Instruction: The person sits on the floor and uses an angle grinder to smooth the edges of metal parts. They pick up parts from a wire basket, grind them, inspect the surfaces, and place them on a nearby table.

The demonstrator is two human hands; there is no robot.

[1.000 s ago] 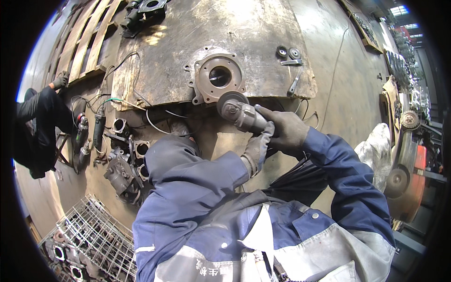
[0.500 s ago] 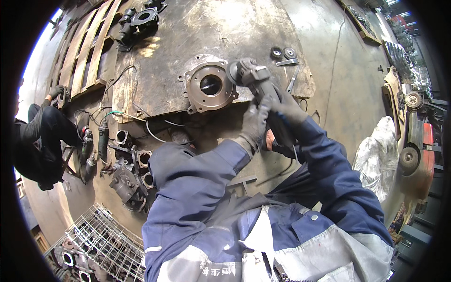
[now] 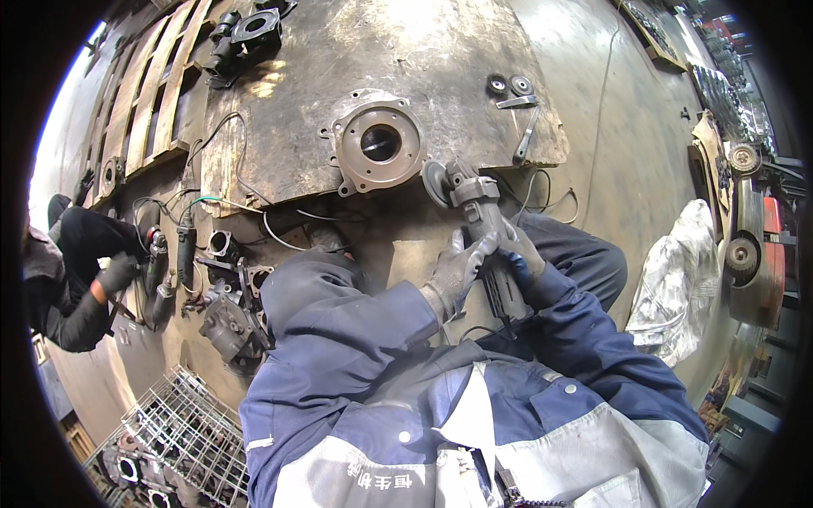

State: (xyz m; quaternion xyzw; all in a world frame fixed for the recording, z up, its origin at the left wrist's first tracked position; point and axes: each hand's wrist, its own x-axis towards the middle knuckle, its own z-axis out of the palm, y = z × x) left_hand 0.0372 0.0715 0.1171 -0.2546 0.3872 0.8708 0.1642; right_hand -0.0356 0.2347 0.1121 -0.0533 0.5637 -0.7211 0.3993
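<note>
An angle grinder (image 3: 479, 212) is held between my two gloved hands, its disc (image 3: 436, 184) at the far end and its cord trailing at the near end. My left hand (image 3: 456, 275) closes on the left side of the body. On the right side, my right hand (image 3: 522, 251) wraps around it. Just beyond and left of the disc, a round metal flanged housing (image 3: 381, 146) with a large central bore and bolt holes lies near the worktop's front edge. Between disc and housing a small gap seems to show.
The worn worktop (image 3: 339, 51) also carries two small discs (image 3: 508, 85), a wrench (image 3: 527, 135) and a dark casting (image 3: 244, 42). Other castings (image 3: 233, 326), cords and a wire basket (image 3: 186, 432) are at left. A co-worker (image 3: 76, 271) crouches beside a wooden pallet (image 3: 148, 93).
Both my hands have drawn the grinder back toward me, off the housing's right rim, and turned it more upright. The co-worker's hand has moved nearer and away from the pallet.
</note>
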